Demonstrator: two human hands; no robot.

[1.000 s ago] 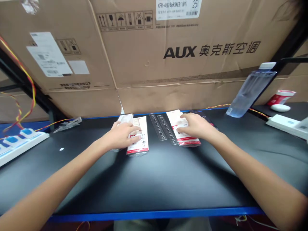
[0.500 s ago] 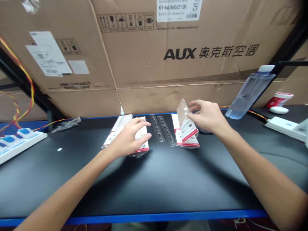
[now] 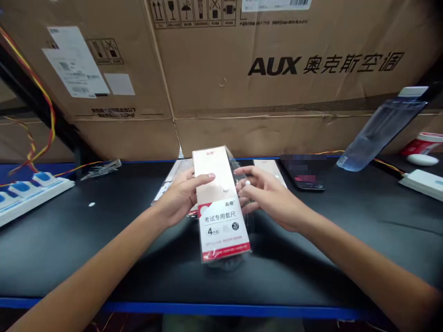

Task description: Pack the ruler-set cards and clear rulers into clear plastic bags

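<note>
In the middle, close to me, a flat ruler-set packet is held tilted, with a pale upper card, a red lower band and a clear sleeve. My left hand grips its left edge, thumb on the front and fingers behind. At its right edge my right hand has curved fingers spread apart. A small white dot shows at the right thumb. Part of a clear plastic piece appears behind the packet. Beyond my left hand lie more packets; a pale card packet lies behind the right hand.
A dark phone lies at the back right, near a leaning water bottle. Power strips and cables are at the left. A white round spot is on the black tabletop. A large cardboard box forms the back.
My left hand has closed on a packet, now raised at the centre. My right hand has moved left from the right-hand pile to the packet's edge. The view has shifted slightly.
</note>
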